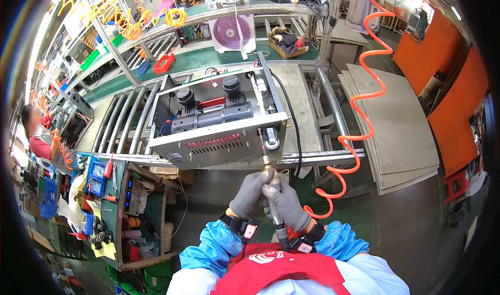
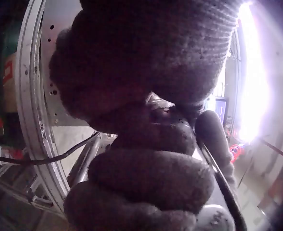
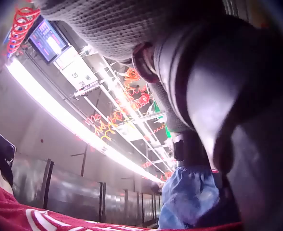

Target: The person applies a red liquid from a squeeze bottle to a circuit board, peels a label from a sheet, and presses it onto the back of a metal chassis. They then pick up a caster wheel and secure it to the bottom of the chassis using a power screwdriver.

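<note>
Both gloved hands hold an inline power screwdriver [image 1: 277,219] upright in front of the red apron. My left hand [image 1: 249,195] pinches its front end near the brass-coloured collar [image 1: 267,162], fingers curled in the left wrist view. The right hand [image 1: 289,205] grips the body; in the right wrist view the dark, shiny tool body [image 3: 213,86] fills the right side. From the collar, the thin bit points at the front of a grey metal case [image 1: 219,141], close beside a caster wheel [image 1: 271,137]. Inside the open case lies a dark twin-headed motor unit [image 1: 213,117].
The case stands on a bench with metal rollers [image 1: 122,119]. An orange coiled hose [image 1: 359,112] hangs at the right, near stacked flat boards [image 1: 396,133]. A black cable [image 1: 296,118] runs beside the case. Another person [image 1: 40,144] works at the far left, behind blue parts bins [image 1: 96,177].
</note>
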`<state>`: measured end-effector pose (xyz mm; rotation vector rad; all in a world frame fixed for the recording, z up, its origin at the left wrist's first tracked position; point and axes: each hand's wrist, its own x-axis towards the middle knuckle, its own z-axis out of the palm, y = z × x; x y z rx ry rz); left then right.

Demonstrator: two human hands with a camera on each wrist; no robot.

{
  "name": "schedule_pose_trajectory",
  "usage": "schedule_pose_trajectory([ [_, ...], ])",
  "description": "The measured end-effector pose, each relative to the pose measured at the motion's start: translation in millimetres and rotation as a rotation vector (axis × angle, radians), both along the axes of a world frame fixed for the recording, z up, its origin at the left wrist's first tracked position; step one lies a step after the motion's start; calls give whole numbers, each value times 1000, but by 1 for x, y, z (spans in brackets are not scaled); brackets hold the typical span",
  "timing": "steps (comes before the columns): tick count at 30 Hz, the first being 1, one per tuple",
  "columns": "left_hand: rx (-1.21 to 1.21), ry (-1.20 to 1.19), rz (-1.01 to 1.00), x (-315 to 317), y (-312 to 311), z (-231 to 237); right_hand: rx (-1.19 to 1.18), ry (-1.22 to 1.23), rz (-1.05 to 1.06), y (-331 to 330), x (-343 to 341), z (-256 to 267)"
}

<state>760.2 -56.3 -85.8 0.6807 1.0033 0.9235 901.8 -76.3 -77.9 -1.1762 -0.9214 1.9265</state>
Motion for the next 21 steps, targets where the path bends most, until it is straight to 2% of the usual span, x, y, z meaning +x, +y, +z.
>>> schedule_pose_trajectory([
  [5, 12, -41, 54, 9, -5, 6, 44, 21, 1, 2, -1, -9],
  [8, 47, -144, -6, -14, -7, -31, 91, 39, 38, 0, 2, -5],
  [9, -47, -354, 92, -13, -12, -24, 82, 30, 69, -4, 6, -3],
  [10, 57, -193, 140, -22, -14, -36, 69, 23, 101, -10, 11, 1],
  [12, -22, -394, 265, -51, -24, -50, 47, -9, 182, -25, 24, 4],
  [13, -45, -370, 317, -62, -31, -47, 29, -19, 247, -32, 29, -3],
  [16, -31, -340, 376, -85, -53, -43, 99, -78, 445, -47, 42, -3],
  [19, -46, -438, 362, -97, -69, -35, 213, -153, 578, -60, 43, -13],
  [20, -122, -384, 312, -102, -76, -27, 229, -149, 608, -63, 41, -17],
  [21, -119, -365, 360, -103, -81, -20, 246, -145, 636, -66, 39, -22],
])
